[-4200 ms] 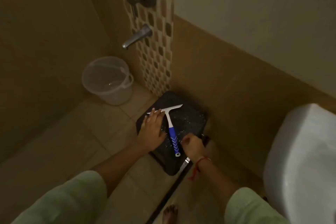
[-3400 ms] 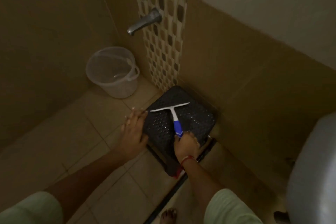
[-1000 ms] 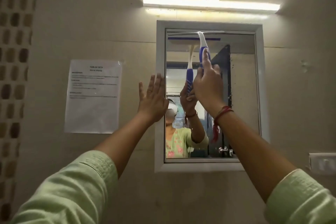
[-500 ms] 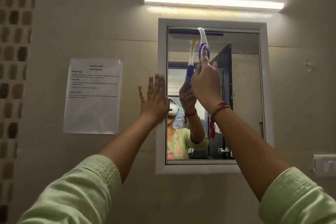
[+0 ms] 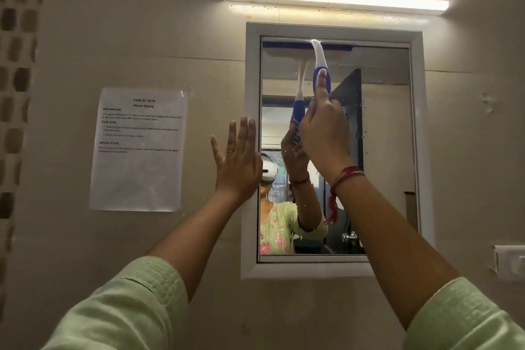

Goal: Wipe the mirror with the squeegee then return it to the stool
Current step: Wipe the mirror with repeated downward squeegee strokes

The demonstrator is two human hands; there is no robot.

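One squeegee point(image 5: 320, 65) in play, its blade set along the top edge of the mirror point(image 5: 383, 150), covering roughly the left and middle of the glass width; the right strip by the frame lies outside the blade. White neck curves down into the blue handle.

Right hand point(image 5: 324, 133): grip closed around the lower handle, forefinger laid straight up the blue part. Left hand point(image 5: 238, 162): spread flat, holding nothing, at the left side of the mirror frame point(image 5: 250, 71); whether the palm touches wall or frame cannot be told.

Stage, by my reading: start of a downward stroke. Stool not in view.

Risks from here:
- Both arms reach high, so pressure on the blade is likely uneven. One end lifting would leave a streak or skip the specks visible on the right half of the glass.
- Blade sits hard against the top inner frame; a tilted start could catch the frame lip and make the pull chatter.
- Handle held low and one-handed; if wet, it may twist in the palm and swing the blade off level.
- One pass will not cover the right strip; forgetting a second pass leaves it unwiped.
- The paper notice point(image 5: 139, 148) beside the left hand could get splashed or knocked.
- Light bar point(image 5: 335, 0) above: glare may hide leftover streaks.
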